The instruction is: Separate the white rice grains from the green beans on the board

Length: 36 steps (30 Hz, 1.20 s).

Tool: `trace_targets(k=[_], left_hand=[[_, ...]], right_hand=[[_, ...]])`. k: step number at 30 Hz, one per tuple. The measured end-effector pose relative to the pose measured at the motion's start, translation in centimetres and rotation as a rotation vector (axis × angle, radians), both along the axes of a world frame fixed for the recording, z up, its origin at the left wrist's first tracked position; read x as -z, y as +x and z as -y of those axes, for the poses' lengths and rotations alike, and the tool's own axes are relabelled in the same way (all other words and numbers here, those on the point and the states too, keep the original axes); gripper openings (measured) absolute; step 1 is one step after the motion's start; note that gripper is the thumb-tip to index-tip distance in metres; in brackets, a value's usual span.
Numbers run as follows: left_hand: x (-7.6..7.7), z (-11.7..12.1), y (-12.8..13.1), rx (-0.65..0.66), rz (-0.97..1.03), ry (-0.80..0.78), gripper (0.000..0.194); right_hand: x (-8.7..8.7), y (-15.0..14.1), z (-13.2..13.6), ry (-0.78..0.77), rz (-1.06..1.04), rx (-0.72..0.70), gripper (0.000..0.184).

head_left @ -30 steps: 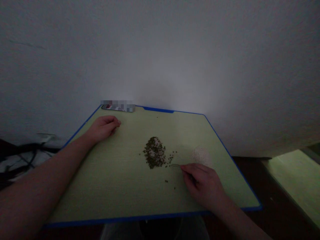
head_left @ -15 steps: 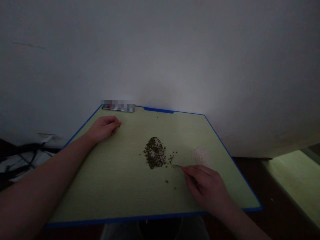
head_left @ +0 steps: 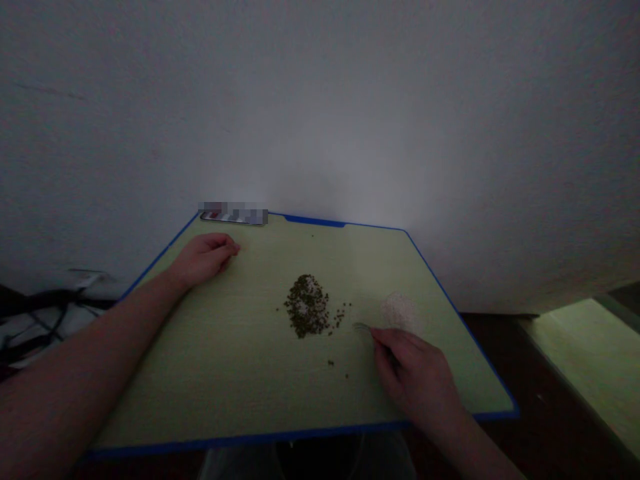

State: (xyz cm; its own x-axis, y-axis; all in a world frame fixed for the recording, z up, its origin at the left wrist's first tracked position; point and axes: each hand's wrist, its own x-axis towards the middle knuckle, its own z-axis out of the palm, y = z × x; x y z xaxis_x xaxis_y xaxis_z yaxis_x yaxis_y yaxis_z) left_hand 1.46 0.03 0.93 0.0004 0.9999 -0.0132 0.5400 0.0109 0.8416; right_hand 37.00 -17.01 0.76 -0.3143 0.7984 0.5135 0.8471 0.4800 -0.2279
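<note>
So the right hand (head_left: 417, 373) is the one to look at here. It's got a thin, slightly curved tool (head_left: 362, 327) pinched between thumb and fingertips, palm side tucked in, so I can't see how much of it is hidden in there. The bit poking out runs roughly sideways and points left, at the mixed heap of dark and pale grains (head_left: 307, 307) near the middle of the surface (head_left: 225, 373). The tip stops short of that heap, with a few loose dark grains (head_left: 340, 315) lying between the two, a little to the far side of the tip. Can't tell if the tip actually touches the surface, it's pretty dim

The pale pile (head_left: 400, 312) is just beyond the right hand's knuckles, so that hand is right beside it and clearly nearer to the loose grains too. Left hand (head_left: 205, 260) is resting up on the far left, fingers curled in, no tool showing, though I can't see inside the curl. Nearest thing to it is a flat phone-like thing (head_left: 235, 219) at the far left corner
</note>
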Motion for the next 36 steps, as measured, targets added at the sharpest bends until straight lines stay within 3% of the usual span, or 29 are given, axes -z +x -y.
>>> trace_targets(k=[4,8,13,15,19,21,25,30,36], left_hand=[[0.0,-0.1,0.0,-0.001,0.002,0.010,0.022],[0.0,-0.1,-0.2,0.005,-0.026,0.022,0.023],[0.1,-0.1,-0.3,0.011,-0.005,0.007,0.021],[0.1,0.0,-0.2,0.006,-0.004,0.005,0.020],[-0.1,0.2,0.1,0.008,0.005,0.010,0.020],[-0.2,0.2,0.1,0.013,-0.003,0.021,0.021],[-0.3,0.1,0.1,-0.015,-0.013,0.025,0.022],[-0.1,-0.1,0.0,-0.025,-0.002,0.020,0.022],[0.1,-0.3,-0.1,-0.007,-0.012,0.019,0.025]], right_hand=[[0.4,-0.6,-0.2,-0.037,0.012,-0.081,0.023],[0.3,0.0,-0.9,-0.018,0.029,-0.015,0.023],[-2.3,2.5,-2.8,0.055,-0.006,0.004,0.023],[-3.7,3.7,-4.5,0.041,-0.015,-0.079,0.028],[-5.5,5.3,-9.6,-0.123,0.104,-0.394,0.027],[-5.4,5.6,-12.3,-0.227,0.176,-0.556,0.025],[-4.2,5.3,-15.9,-0.308,0.218,-0.649,0.025],[-3.1,4.2,-17.2,-0.366,0.221,-0.706,0.025],[-3.1,3.2,-17.9,-0.366,0.210,-0.700,0.025]])
